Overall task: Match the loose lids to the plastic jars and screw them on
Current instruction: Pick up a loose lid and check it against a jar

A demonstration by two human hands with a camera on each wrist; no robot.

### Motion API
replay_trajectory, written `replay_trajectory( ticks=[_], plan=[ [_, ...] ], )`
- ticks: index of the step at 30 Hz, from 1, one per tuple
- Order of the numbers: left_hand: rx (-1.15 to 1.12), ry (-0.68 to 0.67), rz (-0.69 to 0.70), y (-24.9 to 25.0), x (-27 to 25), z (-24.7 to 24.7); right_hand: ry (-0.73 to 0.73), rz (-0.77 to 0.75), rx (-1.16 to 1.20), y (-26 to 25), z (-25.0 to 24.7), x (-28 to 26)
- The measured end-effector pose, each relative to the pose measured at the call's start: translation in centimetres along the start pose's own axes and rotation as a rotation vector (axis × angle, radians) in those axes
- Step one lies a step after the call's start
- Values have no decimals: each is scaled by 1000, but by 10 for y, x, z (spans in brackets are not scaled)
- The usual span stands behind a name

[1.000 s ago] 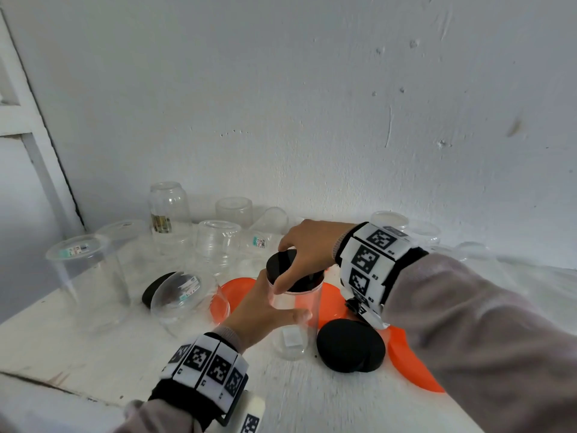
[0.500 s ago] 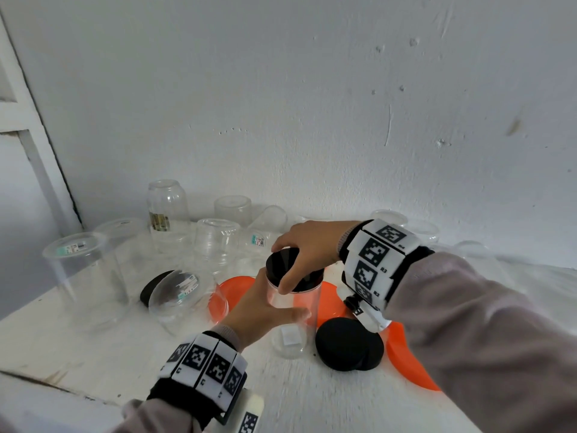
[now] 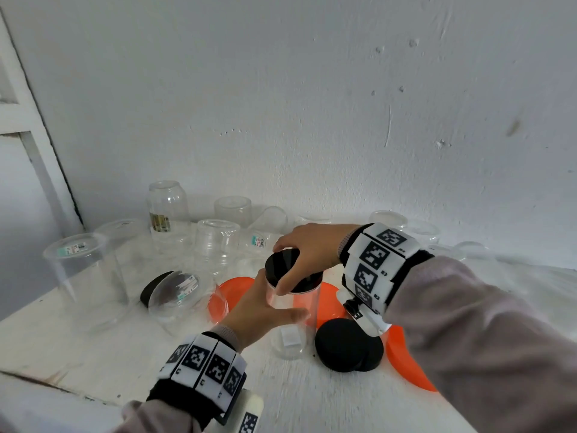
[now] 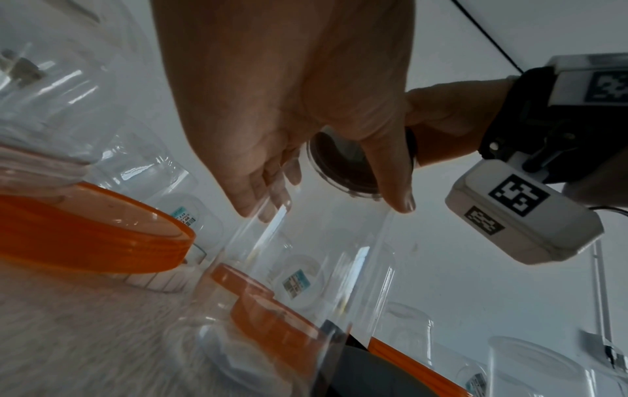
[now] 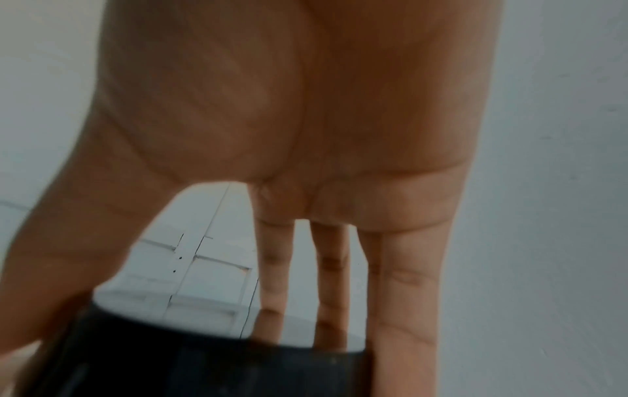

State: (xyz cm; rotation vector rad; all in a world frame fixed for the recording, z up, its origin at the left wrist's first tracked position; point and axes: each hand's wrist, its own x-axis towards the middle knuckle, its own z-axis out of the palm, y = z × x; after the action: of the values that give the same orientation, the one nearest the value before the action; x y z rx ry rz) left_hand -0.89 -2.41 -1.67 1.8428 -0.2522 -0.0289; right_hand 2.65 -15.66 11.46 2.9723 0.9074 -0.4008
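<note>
A tall clear plastic jar (image 3: 293, 326) stands upright on the white table near its middle. My left hand (image 3: 265, 307) wraps round the jar's upper wall, thumb in front. A black lid (image 3: 282, 267) sits on the jar's mouth, and my right hand (image 3: 307, 254) grips it from above with thumb and fingers round its rim. The left wrist view shows the same jar (image 4: 306, 268) from below, with the black lid (image 4: 343, 166) at its top. In the right wrist view my fingers (image 5: 404, 295) reach down round the black lid (image 5: 204, 365).
Two stacked black lids (image 3: 345, 343) lie right of the jar. Orange lids (image 3: 406, 360) lie behind and to the right. Another black lid (image 3: 153, 289) lies at the left behind a tipped clear jar (image 3: 181, 298). Several clear jars (image 3: 215, 248) stand upside down along the wall.
My right hand has turned a little on the black lid, the wrist swinging upward. The left hand and the jar stay where they were.
</note>
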Motion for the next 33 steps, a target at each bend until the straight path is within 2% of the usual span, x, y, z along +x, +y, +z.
replay_trajectory(
  ticks=[4, 10, 13, 19, 25, 28, 33],
  plan=[
    [-1, 33, -9, -3, 0, -1, 68, 52, -29, -3, 8, 2],
    [10, 9, -12, -1, 0, 0, -79, -6, 62, 5, -1, -1],
    [-2, 2, -10, 0, 0, 0, -26, -24, 60, 6, 1, 0],
    [-16, 9, -24, -4, 1, -2, 50, 36, -12, 2, 10, 1],
    [-7, 8, -10, 0, 1, 0, -91, -11, 40, 5, -2, -3],
    [-13, 9, -8, 0, 0, 1, -57, -37, 26, 5, -2, -2],
    [-11, 14, -15, -3, 0, 0, 44, 27, -29, 0, 7, 0]
  ],
)
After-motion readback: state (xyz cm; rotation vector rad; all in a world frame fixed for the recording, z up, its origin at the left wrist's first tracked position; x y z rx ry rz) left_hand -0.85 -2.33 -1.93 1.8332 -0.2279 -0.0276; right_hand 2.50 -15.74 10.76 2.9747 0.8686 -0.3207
